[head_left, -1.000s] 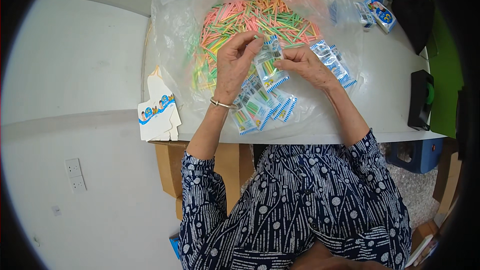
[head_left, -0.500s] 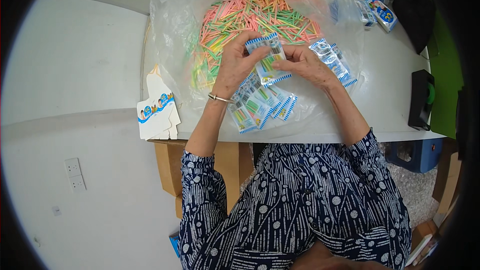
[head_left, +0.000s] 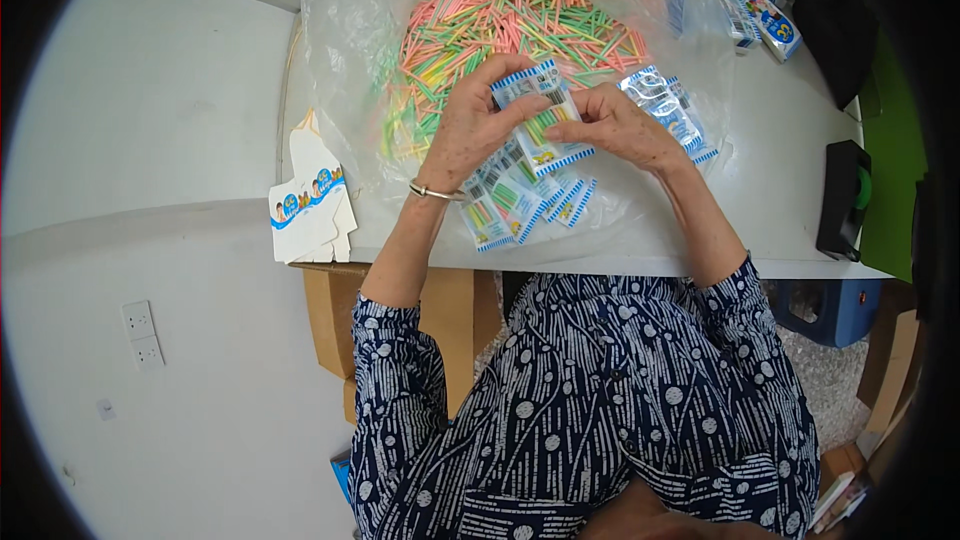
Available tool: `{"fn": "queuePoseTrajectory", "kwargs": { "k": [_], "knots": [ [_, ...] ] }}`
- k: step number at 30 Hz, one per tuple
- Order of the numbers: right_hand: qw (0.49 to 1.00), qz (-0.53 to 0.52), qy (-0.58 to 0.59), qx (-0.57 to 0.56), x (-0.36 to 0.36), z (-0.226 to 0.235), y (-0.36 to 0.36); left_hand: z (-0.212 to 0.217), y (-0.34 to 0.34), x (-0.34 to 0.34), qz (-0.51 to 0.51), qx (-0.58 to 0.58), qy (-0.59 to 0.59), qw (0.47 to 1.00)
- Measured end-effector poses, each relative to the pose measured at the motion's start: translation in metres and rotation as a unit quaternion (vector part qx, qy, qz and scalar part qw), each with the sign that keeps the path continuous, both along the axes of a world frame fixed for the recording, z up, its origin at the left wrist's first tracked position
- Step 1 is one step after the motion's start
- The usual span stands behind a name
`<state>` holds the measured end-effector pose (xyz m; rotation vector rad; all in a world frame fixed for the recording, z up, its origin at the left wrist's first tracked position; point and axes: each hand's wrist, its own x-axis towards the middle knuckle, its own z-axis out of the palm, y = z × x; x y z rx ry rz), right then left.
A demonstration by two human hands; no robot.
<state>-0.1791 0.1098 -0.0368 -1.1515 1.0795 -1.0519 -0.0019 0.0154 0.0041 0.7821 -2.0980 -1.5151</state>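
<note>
Translucent plastic, a crumpled bag [head_left: 345, 50], spreads over much of the tabletop [head_left: 775, 165], carrying a heap of pink, green, yellow and orange sticks [head_left: 515, 20] toward the far edge. Nearer the front edge, the left hand [head_left: 485, 125] and right hand [head_left: 622, 128] hold a blue-striped packet [head_left: 550, 148] between them, slightly tilted, with green and yellow sticks showing through its window. The left fingers grip its upper left side, thumb across the front; the right thumb and forefinger pinch its right side.

Below it, nearer the front edge, striped packets [head_left: 510, 200] overlap in a fan; more packets [head_left: 665, 118] lie just beyond the right hand. A flattened white carton [head_left: 312, 215] rests at the left front corner, a black tape dispenser [head_left: 845, 200] near the right edge, and small boxes [head_left: 768, 25] near the far right corner.

The step in hand appears to be filling or tidying this packet; whether its top is sealed cannot be told. The next move seems to call for a steady two-sided grip, keeping the sticks inside.
</note>
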Motion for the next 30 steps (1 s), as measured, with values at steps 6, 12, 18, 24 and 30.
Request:
{"fn": "queuePoseTrajectory", "kwargs": {
  "k": [6,12,18,24,30],
  "knots": [
    [0.904,-0.234,0.32,-0.158,-0.036,-0.007,0.027,0.011,0.019,0.053,0.074,0.05,-0.07,0.994],
    [0.786,-0.293,0.535,-0.098,-0.056,-0.042,0.058,-0.028,0.036,0.097,0.12,-0.132,-0.154,0.972],
    [0.791,-0.313,0.506,-0.14,-0.056,-0.057,0.055,-0.033,0.036,0.079,0.123,-0.323,-0.154,0.926],
    [0.78,-0.327,0.501,-0.183,-0.061,-0.065,0.05,-0.026,0.022,0.038,0.095,-0.308,-0.105,0.941],
    [0.759,-0.346,0.517,-0.192,-0.059,-0.07,0.052,-0.025,0.022,0.0,0.059,-0.353,-0.071,0.931]
  ]
}}
